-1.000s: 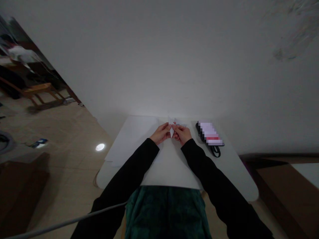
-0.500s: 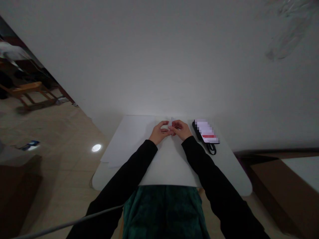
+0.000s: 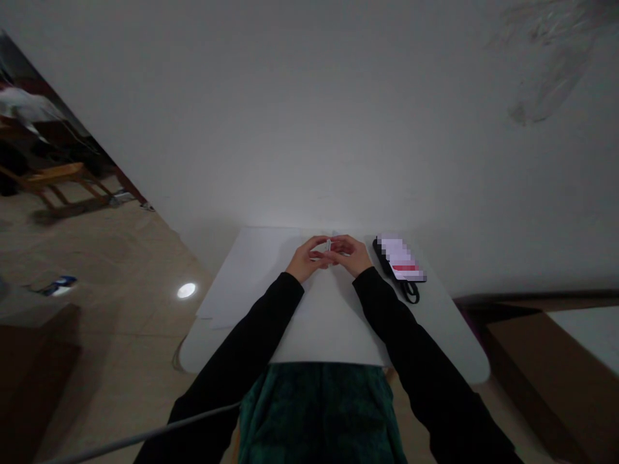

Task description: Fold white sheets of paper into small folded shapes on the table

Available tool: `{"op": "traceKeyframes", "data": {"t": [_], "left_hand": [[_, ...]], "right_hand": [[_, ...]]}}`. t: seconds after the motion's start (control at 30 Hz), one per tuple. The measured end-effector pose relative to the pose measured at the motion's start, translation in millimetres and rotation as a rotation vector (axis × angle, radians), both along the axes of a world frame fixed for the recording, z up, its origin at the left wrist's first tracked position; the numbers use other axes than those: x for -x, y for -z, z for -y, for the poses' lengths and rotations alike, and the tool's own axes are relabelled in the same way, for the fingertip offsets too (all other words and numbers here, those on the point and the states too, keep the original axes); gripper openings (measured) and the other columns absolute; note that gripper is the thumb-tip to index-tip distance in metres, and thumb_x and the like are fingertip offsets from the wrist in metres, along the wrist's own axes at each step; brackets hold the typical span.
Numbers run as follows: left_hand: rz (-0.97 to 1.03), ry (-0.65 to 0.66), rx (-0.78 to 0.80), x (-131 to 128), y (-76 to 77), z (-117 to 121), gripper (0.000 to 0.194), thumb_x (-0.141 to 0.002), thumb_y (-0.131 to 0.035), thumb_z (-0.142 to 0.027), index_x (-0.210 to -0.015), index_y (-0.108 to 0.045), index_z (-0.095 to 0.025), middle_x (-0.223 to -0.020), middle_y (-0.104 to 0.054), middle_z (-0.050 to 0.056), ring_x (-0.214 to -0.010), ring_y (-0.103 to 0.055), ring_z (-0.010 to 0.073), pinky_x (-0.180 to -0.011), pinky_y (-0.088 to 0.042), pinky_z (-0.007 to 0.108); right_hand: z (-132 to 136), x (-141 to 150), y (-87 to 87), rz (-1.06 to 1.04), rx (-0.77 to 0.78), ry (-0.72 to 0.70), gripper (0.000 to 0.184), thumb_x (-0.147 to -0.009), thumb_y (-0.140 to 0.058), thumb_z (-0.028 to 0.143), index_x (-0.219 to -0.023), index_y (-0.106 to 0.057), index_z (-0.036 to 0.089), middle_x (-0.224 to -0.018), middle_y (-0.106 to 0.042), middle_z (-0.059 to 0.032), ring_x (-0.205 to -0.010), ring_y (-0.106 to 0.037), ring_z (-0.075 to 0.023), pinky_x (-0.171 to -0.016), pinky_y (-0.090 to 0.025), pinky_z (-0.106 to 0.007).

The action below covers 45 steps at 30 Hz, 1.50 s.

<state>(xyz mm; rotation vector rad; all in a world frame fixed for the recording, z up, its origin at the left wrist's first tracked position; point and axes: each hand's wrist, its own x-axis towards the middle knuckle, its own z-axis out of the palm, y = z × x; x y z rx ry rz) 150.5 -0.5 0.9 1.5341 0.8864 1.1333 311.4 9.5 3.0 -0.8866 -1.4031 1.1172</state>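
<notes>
Left hand [image 3: 305,259] and right hand [image 3: 349,254] meet at their fingertips, fingers curled and closed on a small folded white paper [image 3: 329,245], which stands upright between them, mostly hidden by the fingers. Black sleeves [image 3: 275,309] cover both forearms. Beneath the hands lie large white paper sheets [image 3: 251,274] on a white rounded counter [image 3: 457,351]. Just right of the right hand is a dark object with a blurred label [image 3: 399,260], its black cord [image 3: 411,294] trailing nearer the person.
</notes>
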Motion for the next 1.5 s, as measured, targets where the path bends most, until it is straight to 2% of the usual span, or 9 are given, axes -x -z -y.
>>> {"op": "traceKeyframes", "data": {"t": [0.13, 0.27, 0.4, 0.57, 1.0, 1.1, 1.3, 1.4, 1.5], "left_hand": [[0.068, 0.081, 0.061, 1.4, 2.7, -3.0, 0.056, -0.071, -0.074, -0.032, -0.121, -0.051, -0.024, -0.135, -0.045, 0.011, -0.085, -0.066, 0.0165, -0.068, -0.060, 0.034], [0.064, 0.089, 0.050, 4.5, 7.8, -6.9, 0.057, -0.073, -0.073, -0.033, -0.124, -0.050, -0.024, -0.137, -0.043, 0.012, -0.087, -0.065, 0.0172, -0.071, -0.060, 0.036], [0.058, 0.105, 0.025, 4.8, 6.1, -6.6, 0.057, -0.075, -0.071, -0.033, -0.127, -0.051, -0.024, -0.139, -0.043, 0.012, -0.090, -0.065, 0.0183, -0.071, -0.061, 0.034], [0.061, 0.098, 0.023, 0.2, 4.1, -3.9, 0.055, -0.079, -0.066, -0.031, -0.131, -0.050, -0.025, -0.142, -0.043, 0.012, -0.092, -0.064, 0.0194, -0.068, -0.061, 0.032], [0.077, 0.200, 0.028, -0.4, 3.0, -4.4, 0.058, -0.084, -0.061, -0.034, -0.138, -0.041, -0.026, -0.147, -0.037, 0.014, -0.099, -0.064, 0.0229, -0.073, -0.061, 0.035], [0.052, 0.193, 0.009, -1.7, -0.1, -1.3, 0.058, -0.087, -0.056, -0.037, -0.140, -0.038, -0.023, -0.142, -0.043, 0.015, -0.094, -0.065, 0.0216, -0.071, -0.061, 0.036], [-0.110, 0.117, -0.140, -8.5, -3.5, 7.9, 0.053, -0.092, -0.045, -0.034, -0.141, -0.032, -0.020, -0.124, -0.057, 0.014, -0.088, -0.065, 0.0186, -0.074, -0.060, 0.037], [-0.152, 0.078, -0.179, -11.0, -0.1, 7.8, 0.051, -0.090, -0.046, -0.029, -0.138, -0.033, -0.019, -0.114, -0.059, 0.011, -0.081, -0.065, 0.0155, -0.070, -0.060, 0.032], [-0.150, 0.002, -0.157, -9.8, 1.4, 5.4, 0.039, -0.089, -0.046, -0.028, -0.127, -0.042, -0.018, -0.101, -0.060, 0.007, -0.068, -0.063, 0.0115, -0.060, -0.058, 0.026]], "right_hand": [[1.0, 2.7, 0.2, -0.007, 0.028, 0.017, 0.048, -0.054, -0.082, 0.041, -0.093, -0.064, 0.019, -0.072, -0.063, 0.0001, -0.064, -0.062, -0.0153, -0.048, -0.054, -0.027], [0.4, 3.0, 0.2, -0.025, 0.061, 0.023, 0.050, -0.052, -0.084, 0.036, -0.093, -0.063, 0.018, -0.071, -0.063, 0.0008, -0.065, -0.062, -0.0150, -0.050, -0.055, -0.027], [-0.1, 0.0, -1.7, -0.063, 0.109, -0.028, 0.053, -0.051, -0.085, 0.034, -0.097, -0.063, 0.017, -0.069, -0.065, 0.0015, -0.063, -0.063, -0.0144, -0.054, -0.056, -0.029], [0.1, -2.0, -4.8, -0.079, 0.147, -0.026, 0.052, -0.051, -0.085, 0.033, -0.095, -0.062, 0.017, -0.066, -0.064, 0.0037, -0.053, -0.060, -0.0115, -0.051, -0.055, -0.028], [-0.1, -2.9, -5.1, -0.050, 0.142, -0.012, 0.051, -0.051, -0.084, 0.037, -0.093, -0.060, 0.019, -0.065, -0.064, 0.0036, -0.053, -0.060, -0.0117, -0.045, -0.049, -0.023], [1.6, -1.9, -7.3, -0.062, 0.141, 0.003, 0.052, -0.052, -0.084, 0.040, -0.092, -0.060, 0.018, -0.065, -0.065, 0.0028, -0.050, -0.059, -0.0114, -0.042, -0.047, -0.022], [0.1, 0.8, -1.8, -0.081, 0.127, 0.023, 0.053, -0.050, -0.083, 0.044, -0.090, -0.060, 0.018, -0.067, -0.063, 0.0021, -0.052, -0.058, -0.0119, -0.045, -0.051, -0.025], [-0.5, 4.3, 3.2, -0.009, 0.059, 0.097, 0.048, -0.053, -0.080, 0.042, -0.090, -0.061, 0.018, -0.067, -0.061, 0.0017, -0.054, -0.059, -0.0129, -0.047, -0.053, -0.026], [2.5, 10.2, 5.8, 0.135, -0.042, 0.179, 0.040, -0.059, -0.075, 0.039, -0.091, -0.062, 0.019, -0.070, -0.062, -0.0002, -0.059, -0.061, -0.0143, -0.048, -0.052, -0.025]]}}
